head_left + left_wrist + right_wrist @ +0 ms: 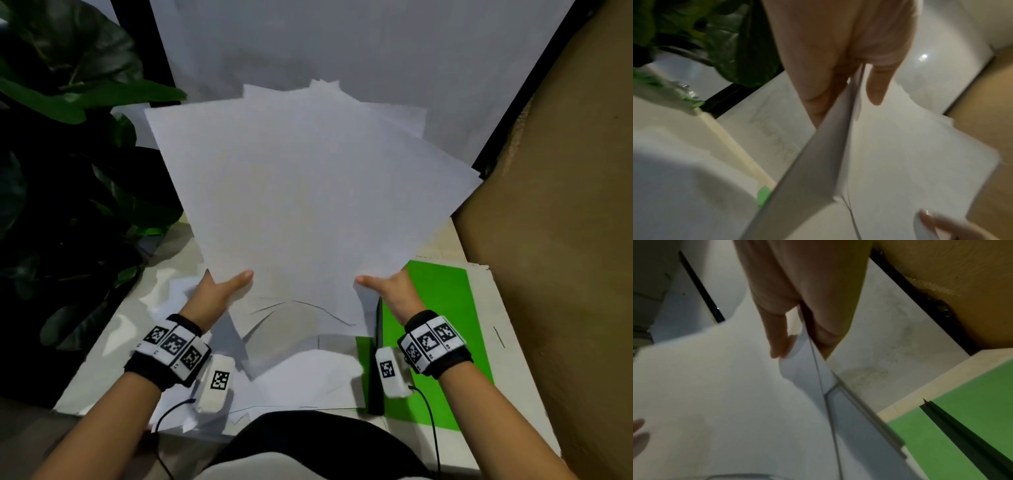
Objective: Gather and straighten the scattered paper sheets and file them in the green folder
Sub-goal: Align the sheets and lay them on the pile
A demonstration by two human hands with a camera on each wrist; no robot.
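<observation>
A fanned, uneven stack of white paper sheets (308, 192) is held up in front of me, tilted away, its corners sticking out at different angles. My left hand (222, 287) pinches the lower left edge, thumb on top and fingers behind the sheets (890, 146). My right hand (387, 286) pinches the lower right edge of the sheets (715, 386) the same way. The green folder (442, 325) lies open on the table at the right, below my right wrist, with a dark spine (375, 359) along its left side. The right wrist view also shows the folder (972, 426).
A large-leaved plant (68, 137) crowds the left side. A brown cardboard panel (555, 205) stands at the right. The white table (113, 359) has a white wall panel (342, 44) behind it. A few more loose sheets (301, 377) lie on the table near my body.
</observation>
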